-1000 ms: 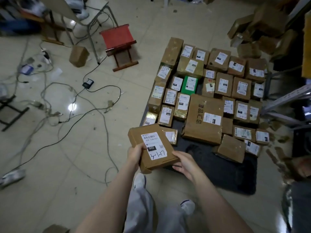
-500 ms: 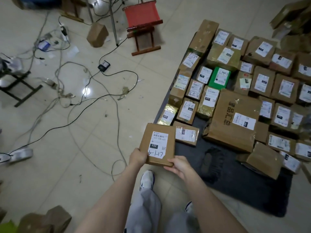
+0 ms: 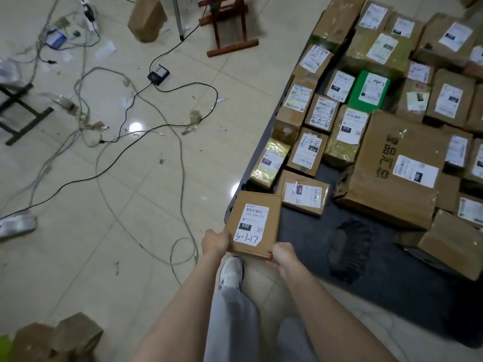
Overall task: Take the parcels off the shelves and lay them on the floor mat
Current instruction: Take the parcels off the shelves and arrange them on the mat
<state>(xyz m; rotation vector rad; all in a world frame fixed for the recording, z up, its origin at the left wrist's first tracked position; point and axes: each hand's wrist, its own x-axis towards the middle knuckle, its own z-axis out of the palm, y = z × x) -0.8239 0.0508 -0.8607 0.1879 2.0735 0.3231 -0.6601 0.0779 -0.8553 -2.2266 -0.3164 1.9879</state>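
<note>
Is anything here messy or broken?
Yes. The big carton on the mat looks crushed and torn along its near left corner. Tangled cables sprawl across the tiled floor with bits of litter among them. The parcel held by the left hand and right hand looks intact.

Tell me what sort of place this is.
Probably a courier pickup point or parcel sorting room. Rows of labelled parcels cover a dark floor mat, the box held by the left hand and right hand bears a handwritten code, and cables trail over the tiled floor.

Parcel storeroom: rows of labelled parcels (image 3: 308, 152)
</note>
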